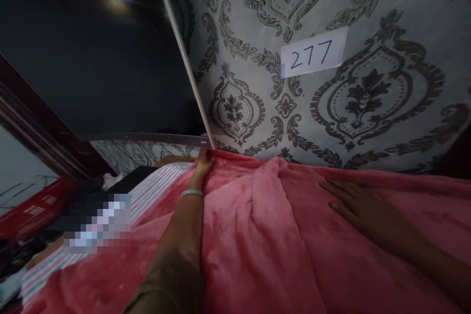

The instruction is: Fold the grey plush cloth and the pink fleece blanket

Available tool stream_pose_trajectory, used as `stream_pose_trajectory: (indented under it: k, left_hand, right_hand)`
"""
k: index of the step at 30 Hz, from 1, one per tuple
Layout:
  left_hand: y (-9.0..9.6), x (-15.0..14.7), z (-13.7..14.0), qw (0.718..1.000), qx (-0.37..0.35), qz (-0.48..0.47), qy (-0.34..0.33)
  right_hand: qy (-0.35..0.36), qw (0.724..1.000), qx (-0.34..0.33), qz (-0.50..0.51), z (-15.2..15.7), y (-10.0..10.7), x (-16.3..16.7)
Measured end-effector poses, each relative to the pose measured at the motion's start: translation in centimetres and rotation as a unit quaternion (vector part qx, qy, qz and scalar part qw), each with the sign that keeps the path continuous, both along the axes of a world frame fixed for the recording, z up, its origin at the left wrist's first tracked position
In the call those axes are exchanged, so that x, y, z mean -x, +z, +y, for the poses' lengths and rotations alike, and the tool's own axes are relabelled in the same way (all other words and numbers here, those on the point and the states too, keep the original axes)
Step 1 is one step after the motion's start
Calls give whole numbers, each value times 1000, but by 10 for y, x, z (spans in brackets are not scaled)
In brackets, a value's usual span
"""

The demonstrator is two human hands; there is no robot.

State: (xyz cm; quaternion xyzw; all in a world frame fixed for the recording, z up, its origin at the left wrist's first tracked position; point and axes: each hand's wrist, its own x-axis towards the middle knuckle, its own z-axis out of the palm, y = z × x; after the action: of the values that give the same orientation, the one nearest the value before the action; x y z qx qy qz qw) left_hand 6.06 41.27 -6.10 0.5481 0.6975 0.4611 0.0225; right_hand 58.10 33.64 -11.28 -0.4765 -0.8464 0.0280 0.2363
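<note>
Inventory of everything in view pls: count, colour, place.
blanket: 1, reddish-pink, across foreground
striped cloth: 1, white/pink/grey, under blanket, left
large screen: 1, black, upper left
patterned wallpaper: 1, grey, dark motifs, behind blanket
paper label: 1, white, blue "277", on wallpaper
red object: 1, red, white marks, far left, kind unclear
pixelated patch: 1, mixed, lower left, contents unreadable
other far-left items: uncountable, mostly dark, unclear
bracelet: 1, pale, left wrist
sleeve: 1, brown, left arm
left hand: 1, bare, blanket's far-left corner
right hand: 1, bare, flat on blanket

Pink blanket (250,245); spread out; partly wrinkled
</note>
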Motion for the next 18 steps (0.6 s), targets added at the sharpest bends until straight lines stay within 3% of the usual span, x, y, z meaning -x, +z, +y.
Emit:
stream_pose_trajectory:
  k: [5,9,13,18]
  left_hand:
    - [1,-8,-12,982,139,85,96]
    - [10,-18,-23,960,180,157,146]
    - [16,-34,-23,953,188,225,82]
    - [5,-40,-17,939,240,243,29]
  right_hand:
    - [0,1000,-12,-8,3,-6,-2]
    - [0,1000,-16,-6,3,-7,-2]
    - [2,1000,-6,-11,1,-1,-1]
    - [-1,1000,-5,0,-2,-2,-2]
